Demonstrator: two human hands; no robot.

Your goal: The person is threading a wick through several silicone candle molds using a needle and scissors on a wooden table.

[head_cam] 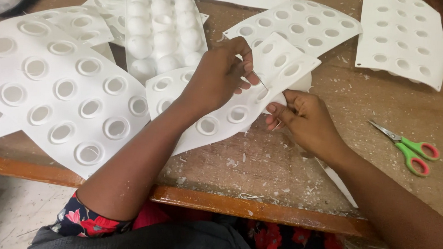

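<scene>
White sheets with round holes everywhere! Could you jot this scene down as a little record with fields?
Surface: worn wooden table
Left hand: presses on a white holed sheet, pinching what looks like a thin needle
Right hand: grips that sheet's right edge
Nearby: domed white tray; large holed sheet; green-handled scissors, apart from both hands
Debris: white flecks on the wood

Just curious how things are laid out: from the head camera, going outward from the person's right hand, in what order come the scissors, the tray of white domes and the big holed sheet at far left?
1. Scissors, just right of the right hand.
2. Tray of white domes, up and left, beyond the left hand.
3. Big holed sheet, far left.
</scene>
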